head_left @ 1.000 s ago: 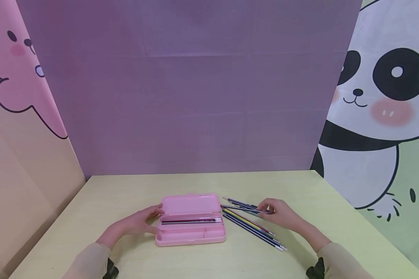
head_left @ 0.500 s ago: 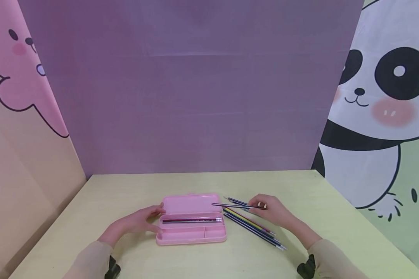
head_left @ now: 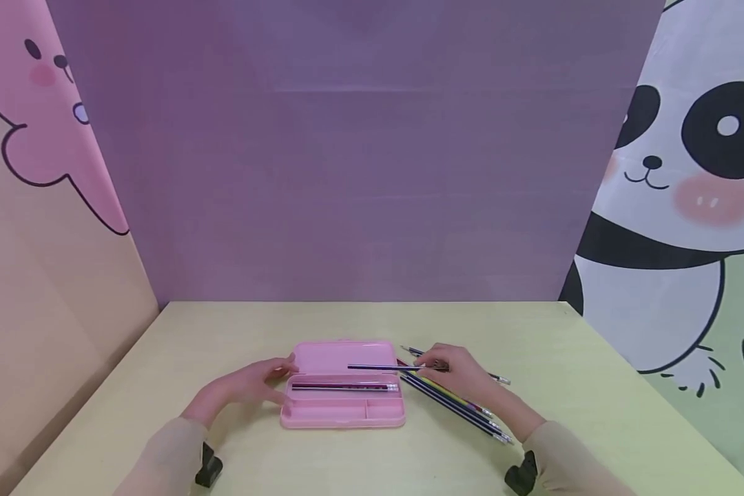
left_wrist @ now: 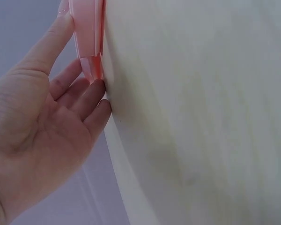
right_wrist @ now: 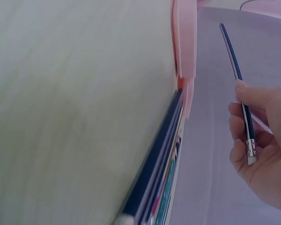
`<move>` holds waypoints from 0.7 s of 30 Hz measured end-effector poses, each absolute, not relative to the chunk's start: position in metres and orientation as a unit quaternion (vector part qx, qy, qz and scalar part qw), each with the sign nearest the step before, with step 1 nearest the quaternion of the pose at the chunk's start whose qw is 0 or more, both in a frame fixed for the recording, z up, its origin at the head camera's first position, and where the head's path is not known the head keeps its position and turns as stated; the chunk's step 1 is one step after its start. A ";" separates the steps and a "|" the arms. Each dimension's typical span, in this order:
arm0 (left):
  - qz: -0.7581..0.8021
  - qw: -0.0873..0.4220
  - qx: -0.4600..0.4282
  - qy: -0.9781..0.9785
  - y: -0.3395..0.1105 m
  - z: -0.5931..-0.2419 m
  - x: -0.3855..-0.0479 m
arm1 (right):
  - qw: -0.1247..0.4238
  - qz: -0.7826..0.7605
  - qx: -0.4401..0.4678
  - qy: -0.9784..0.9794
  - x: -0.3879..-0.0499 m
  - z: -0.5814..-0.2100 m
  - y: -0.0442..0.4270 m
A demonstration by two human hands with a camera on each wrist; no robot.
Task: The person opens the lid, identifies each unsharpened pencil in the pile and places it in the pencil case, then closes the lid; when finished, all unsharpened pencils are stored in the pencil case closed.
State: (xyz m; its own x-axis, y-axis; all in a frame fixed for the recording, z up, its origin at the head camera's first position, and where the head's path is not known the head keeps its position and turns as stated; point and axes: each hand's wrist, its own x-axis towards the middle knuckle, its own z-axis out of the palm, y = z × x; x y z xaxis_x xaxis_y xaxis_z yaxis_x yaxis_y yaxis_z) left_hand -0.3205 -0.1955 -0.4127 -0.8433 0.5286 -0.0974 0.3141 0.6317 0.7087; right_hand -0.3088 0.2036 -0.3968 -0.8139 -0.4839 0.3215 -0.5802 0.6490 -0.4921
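Observation:
A pink pencil case (head_left: 325,415) lies open on the table in the head view, its lid (head_left: 328,355) folded back. Dark red and black pencils (head_left: 341,387) lie in its rear compartment. My left hand (head_left: 254,386) holds the case's left end, thumb at the front part and fingers at the lid; the left wrist view shows the case (left_wrist: 86,28) beside the thumb. My right hand (head_left: 455,372) pinches a dark striped pencil (head_left: 378,367), which hangs over the lid's right part. In the right wrist view its white eraser (right_wrist: 252,160) points to the palm.
Several loose pencils (head_left: 455,406), dark striped, yellow and red, lie slantwise on the table right of the case. Some run beneath my right hand and forearm. The case's front part has a divider (head_left: 366,410). A purple backdrop (head_left: 359,172) stands behind the table.
My right hand has lifted the pencil from the loose pencils and moved left, bringing its tip over the lid. The left hand has stayed at the case. The head view has shifted slightly.

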 end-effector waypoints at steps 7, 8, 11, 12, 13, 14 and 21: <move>0.361 0.150 0.240 0.888 -0.194 -0.414 -0.321 | 0.089 0.299 0.322 -0.894 -0.311 -0.397 0.187; 0.362 0.149 0.242 0.888 -0.194 -0.414 -0.321 | 0.087 0.301 0.327 -0.892 -0.311 -0.397 0.184; 0.365 0.147 0.247 0.886 -0.195 -0.415 -0.320 | 0.083 0.303 0.341 -0.886 -0.310 -0.397 0.176; 0.367 0.146 0.248 0.885 -0.196 -0.415 -0.320 | 0.082 0.303 0.345 -0.885 -0.310 -0.397 0.173; 0.368 0.145 0.250 0.884 -0.196 -0.415 -0.320 | 0.082 0.303 0.349 -0.883 -0.311 -0.397 0.171; 0.370 0.143 0.251 0.883 -0.196 -0.416 -0.320 | 0.080 0.302 0.350 -0.883 -0.311 -0.398 0.168; 0.377 0.144 0.255 0.879 -0.197 -0.419 -0.322 | 0.056 0.310 0.357 -0.880 -0.312 -0.398 0.157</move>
